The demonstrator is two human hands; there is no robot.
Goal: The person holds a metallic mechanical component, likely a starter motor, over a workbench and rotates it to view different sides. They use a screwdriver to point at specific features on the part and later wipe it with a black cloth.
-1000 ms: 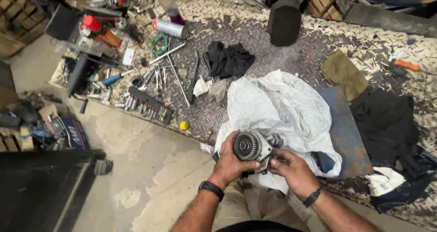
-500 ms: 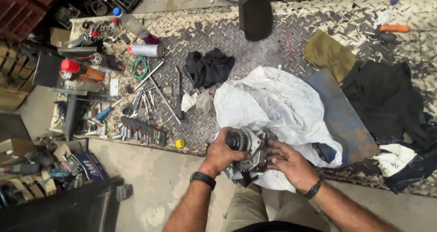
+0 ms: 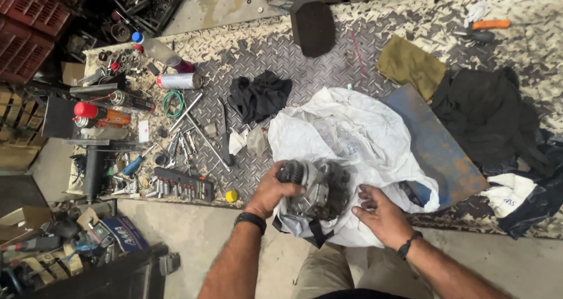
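A grey metal alternator point(image 3: 319, 187) with a ribbed pulley lies on a white plastic bag point(image 3: 346, 134) spread over the front edge of a checker-plate workbench point(image 3: 328, 58). My left hand point(image 3: 274, 190) grips its pulley end. My right hand point(image 3: 378, 214) rests just to the right of the alternator, fingers spread and touching the white bag beside it.
Left of the bag lie a black rag point(image 3: 258, 96), wrenches, a socket rail point(image 3: 182, 186), spray cans point(image 3: 102, 114) and a small yellow cap point(image 3: 231, 196). A rusty blue plate point(image 3: 437, 143), an olive cloth point(image 3: 410, 64) and dark clothing point(image 3: 489, 120) lie to the right. A black block point(image 3: 312, 23) stands at the back.
The alternator has gone from being held up in both hands down onto the white bag. My right hand has come off it; my view shifted left and down.
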